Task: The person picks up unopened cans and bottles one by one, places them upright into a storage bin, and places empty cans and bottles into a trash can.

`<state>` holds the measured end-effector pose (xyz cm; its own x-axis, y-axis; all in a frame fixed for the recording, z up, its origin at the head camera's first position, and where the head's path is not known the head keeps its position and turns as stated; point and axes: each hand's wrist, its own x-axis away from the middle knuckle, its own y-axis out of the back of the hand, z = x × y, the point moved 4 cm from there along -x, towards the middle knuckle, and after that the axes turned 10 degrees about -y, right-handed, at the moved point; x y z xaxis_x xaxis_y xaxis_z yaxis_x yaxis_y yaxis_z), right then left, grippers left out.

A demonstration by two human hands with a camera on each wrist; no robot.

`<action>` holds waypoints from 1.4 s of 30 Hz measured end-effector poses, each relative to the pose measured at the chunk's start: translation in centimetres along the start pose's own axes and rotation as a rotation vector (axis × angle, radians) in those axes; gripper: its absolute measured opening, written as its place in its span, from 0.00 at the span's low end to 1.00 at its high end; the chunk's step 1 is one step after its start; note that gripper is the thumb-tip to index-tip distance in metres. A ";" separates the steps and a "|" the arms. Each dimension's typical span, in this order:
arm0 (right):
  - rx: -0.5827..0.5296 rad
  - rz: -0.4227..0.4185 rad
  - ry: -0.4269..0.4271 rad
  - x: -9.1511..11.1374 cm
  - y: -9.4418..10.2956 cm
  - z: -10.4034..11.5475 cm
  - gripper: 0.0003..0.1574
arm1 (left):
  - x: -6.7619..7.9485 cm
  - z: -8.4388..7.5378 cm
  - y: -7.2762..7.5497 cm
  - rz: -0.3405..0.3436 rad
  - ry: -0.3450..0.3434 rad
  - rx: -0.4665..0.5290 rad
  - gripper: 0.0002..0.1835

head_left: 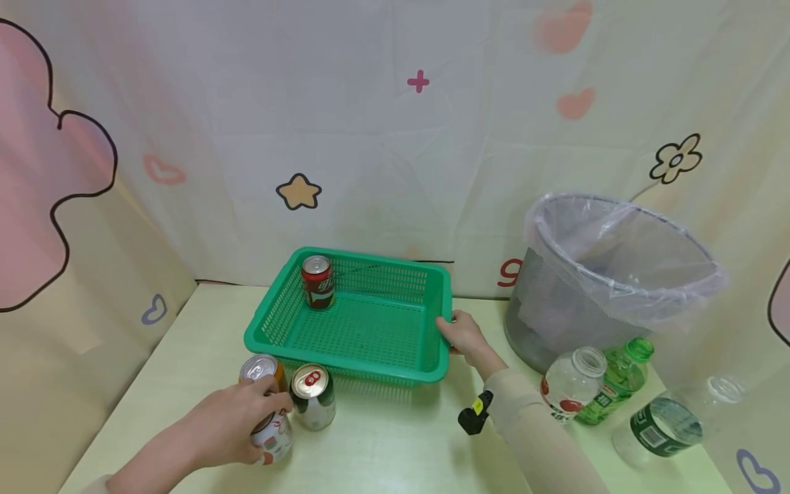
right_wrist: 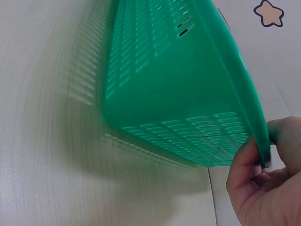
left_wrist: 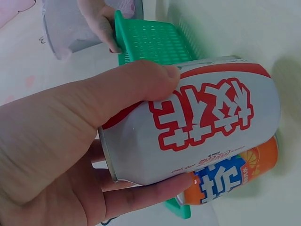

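Observation:
My left hand (head_left: 231,418) grips a white soda can (left_wrist: 207,117) with red lettering, thumb on one side and fingers on the other. Whether this can touches the table cannot be told. Just beyond it stands an orange soda can (left_wrist: 256,165), and to its right a dark green and white can (head_left: 313,398) with a gold top. The green plastic basket (head_left: 364,371) lies behind these cans, with a dark red soda can (head_left: 318,285) upright in its far left corner. My right hand (head_left: 464,335) pinches the basket's right rim, the thumb over the edge and fingers beneath.
At the right stands a mesh bin (head_left: 555,322) with a clear liner. In front of it are a clear bottle (head_left: 570,384) with a red label, a green bottle (head_left: 617,384) and a clear bottle (head_left: 669,425) with a dark green label. A patterned curtain (head_left: 370,137) hangs behind the table.

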<state>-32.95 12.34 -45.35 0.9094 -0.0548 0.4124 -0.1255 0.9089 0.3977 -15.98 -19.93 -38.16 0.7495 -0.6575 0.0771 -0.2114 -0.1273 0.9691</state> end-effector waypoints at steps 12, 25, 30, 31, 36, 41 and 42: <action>0.011 -0.004 -0.006 -0.6 0.0 -0.3 0.20 | 0.1 -0.3 2.0 -0.005 -0.028 -0.033 0.29; 0.013 -0.007 -0.012 -0.4 0.0 -0.2 0.21 | -0.2 -0.5 5.2 -0.035 -0.060 -0.066 0.28; 0.007 -0.014 -0.009 -0.5 -0.1 -0.3 0.21 | -0.2 -0.5 6.1 -0.046 -0.072 -0.057 0.28; 0.006 -0.016 -0.012 -0.5 -0.1 -0.4 0.21 | -0.2 -0.5 6.2 -0.049 -0.074 -0.057 0.28; 0.011 -0.018 -0.004 -0.4 -0.3 -0.3 0.20 | -0.2 -0.5 7.0 -0.062 -0.075 -0.076 0.27; 0.009 -0.027 -0.006 -0.4 -0.2 -0.3 0.19 | -0.6 -0.4 7.8 -0.058 -0.078 -0.078 0.27; 0.007 -0.028 -0.005 -0.4 -0.1 -0.3 0.19 | -0.7 -0.4 8.0 -0.060 -0.080 -0.077 0.27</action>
<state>-33.18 12.38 -45.83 0.9104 -0.0822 0.4055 -0.1029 0.9043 0.4144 -17.99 -20.18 -30.43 0.7062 -0.7080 0.0021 -0.1159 -0.1127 0.9868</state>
